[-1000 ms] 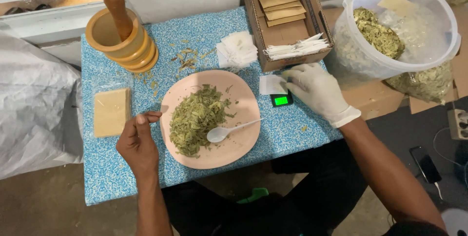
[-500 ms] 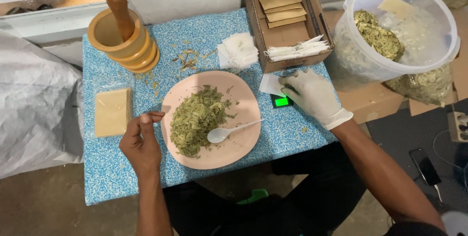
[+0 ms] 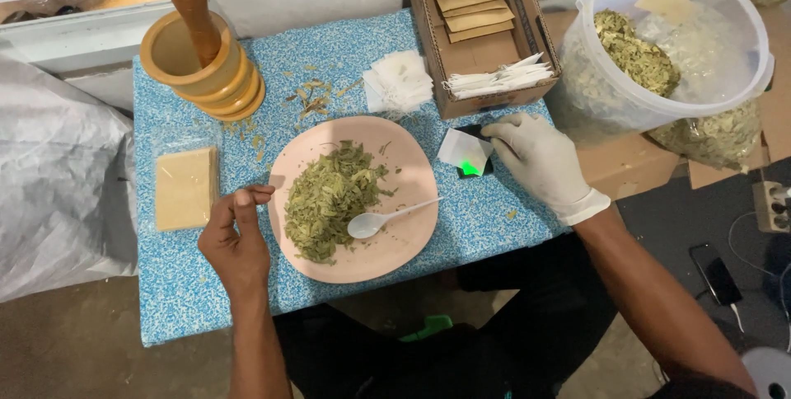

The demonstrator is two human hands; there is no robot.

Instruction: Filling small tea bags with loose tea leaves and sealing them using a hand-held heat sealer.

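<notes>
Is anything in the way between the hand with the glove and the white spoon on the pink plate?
Nothing visible blocks it. The gloved right hand rests by the small scale, and only bare blue table and plate rim separate it from the spoon.

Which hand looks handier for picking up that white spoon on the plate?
Probably the left hand: bare, free, beside the pink plate. The white spoon points its handle rightward, but the gloved right hand rests at the small scale.

Table [image 3: 198, 300]: blue, white-speckled; plate [image 3: 412, 176]: pink; leaves [image 3: 329, 197]: olive green; spoon [image 3: 383, 218]: white; glove [image 3: 540, 160]: white; mortar [image 3: 177, 57]: tan wood; box [image 3: 486, 98]: brown; scale [image 3: 471, 166]: black, green-lit; tub [image 3: 700, 98]: clear, white-rimmed
</notes>
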